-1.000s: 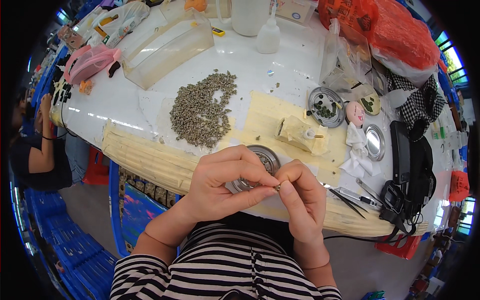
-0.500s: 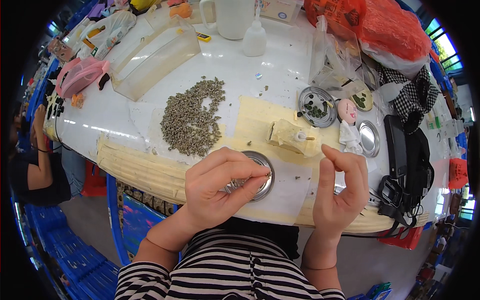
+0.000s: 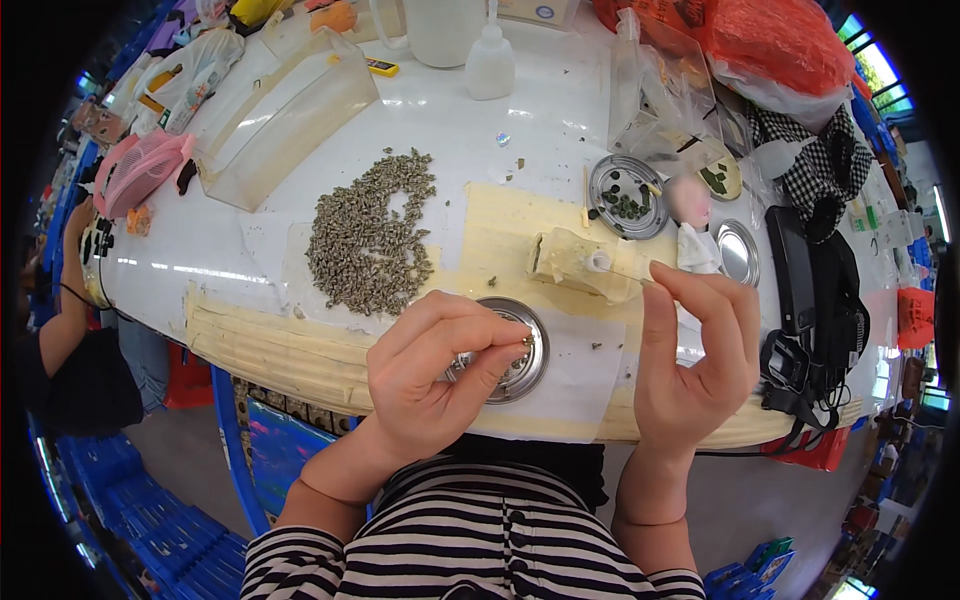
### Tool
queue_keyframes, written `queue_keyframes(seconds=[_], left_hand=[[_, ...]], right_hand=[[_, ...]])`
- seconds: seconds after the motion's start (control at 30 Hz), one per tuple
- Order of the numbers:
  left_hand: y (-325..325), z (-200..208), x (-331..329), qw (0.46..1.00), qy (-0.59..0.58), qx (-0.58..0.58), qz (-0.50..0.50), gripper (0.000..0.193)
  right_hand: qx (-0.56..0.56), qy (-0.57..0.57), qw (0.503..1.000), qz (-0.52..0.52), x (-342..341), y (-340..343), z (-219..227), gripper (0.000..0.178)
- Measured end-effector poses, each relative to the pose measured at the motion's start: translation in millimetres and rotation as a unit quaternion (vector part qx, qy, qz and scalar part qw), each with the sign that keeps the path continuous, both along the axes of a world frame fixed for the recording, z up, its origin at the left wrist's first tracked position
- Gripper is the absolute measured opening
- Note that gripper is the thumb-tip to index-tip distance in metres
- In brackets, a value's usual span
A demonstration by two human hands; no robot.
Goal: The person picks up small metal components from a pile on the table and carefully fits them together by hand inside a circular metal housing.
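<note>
My left hand (image 3: 430,375) is closed in a pinch on a small metal piece (image 3: 527,340), held just above a round steel dish (image 3: 541,372). More small shiny pieces lie in that dish, partly hidden by the fingers. To the right, my right hand (image 3: 695,350) is raised with thumb and forefinger together on a thin stick (image 3: 630,276), faint and hard to make out. The stick points at a small white cup-like holder (image 3: 597,261) on a block wrapped in yellowish tape (image 3: 560,258). A heap of small grey metal pieces (image 3: 365,240) spreads beyond my left hand.
A steel dish with dark green bits (image 3: 628,228) lies beyond the block, near another steel dish (image 3: 738,250). A black strapped device (image 3: 795,290) sits at right. A white squeeze bottle (image 3: 490,68), clear tray (image 3: 285,120) and pink mesh item (image 3: 145,170) stand farther back.
My right hand has moved slightly right, and its thumb and forefinger have come onto the thin stick. My left hand keeps its pinch over the dish, slightly farther left. The view has shifted a little.
</note>
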State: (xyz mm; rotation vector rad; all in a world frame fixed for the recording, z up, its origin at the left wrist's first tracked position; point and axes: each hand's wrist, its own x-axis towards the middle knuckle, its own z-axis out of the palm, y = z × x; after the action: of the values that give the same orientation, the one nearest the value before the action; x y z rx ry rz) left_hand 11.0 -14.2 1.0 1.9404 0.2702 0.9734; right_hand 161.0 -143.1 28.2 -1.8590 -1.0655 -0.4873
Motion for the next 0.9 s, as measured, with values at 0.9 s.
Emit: queue_keyframes(seconds=[0.9], left_hand=[[-3, 0, 1, 1.000, 0.006, 0.017, 0.008, 0.019]], right_hand=[[0.089, 0.201, 0.961, 0.164, -19, -2, -18, 0.008]])
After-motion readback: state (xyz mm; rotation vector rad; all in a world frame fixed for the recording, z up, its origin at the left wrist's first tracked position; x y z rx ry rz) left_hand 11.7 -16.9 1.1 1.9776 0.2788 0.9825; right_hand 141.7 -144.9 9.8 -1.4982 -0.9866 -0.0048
